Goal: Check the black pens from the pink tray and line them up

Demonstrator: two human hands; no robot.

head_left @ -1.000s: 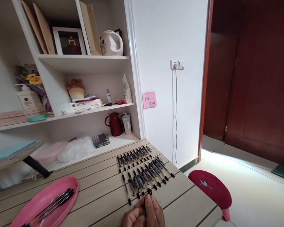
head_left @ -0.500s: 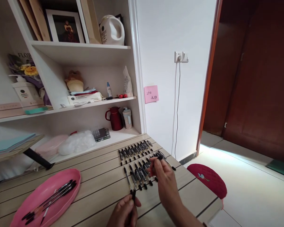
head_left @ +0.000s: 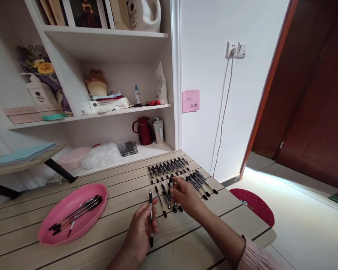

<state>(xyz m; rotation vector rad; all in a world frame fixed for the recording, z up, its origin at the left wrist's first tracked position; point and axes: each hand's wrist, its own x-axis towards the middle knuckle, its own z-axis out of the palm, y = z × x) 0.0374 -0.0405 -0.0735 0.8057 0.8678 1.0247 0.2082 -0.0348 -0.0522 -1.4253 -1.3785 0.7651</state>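
Step, judged: pens being handled one at a time.

- Left hand (head_left: pixel 142 232): fingers clasp pen (head_left: pixel 150 210) upright, lower centre of frame, above bench (head_left: pixel 115 232).
- Right hand (head_left: pixel 186 197): fingers pinch dark piece (head_left: pixel 171 183) just over pen rows (head_left: pixel 169 168), centre; cap or pen, cannot tell.
- Pink tray (head_left: pixel 59 225), lower left, holds more pens.
- Next move calls for parallel set-down, neighbours not nudged.

Your slim black pen (head_left: pixel 150 215) stands approx. upright, pinched in your L hand (head_left: pixel 142 234), just beside 2 rows of pens (head_left: pixel 169 168) lying flat.
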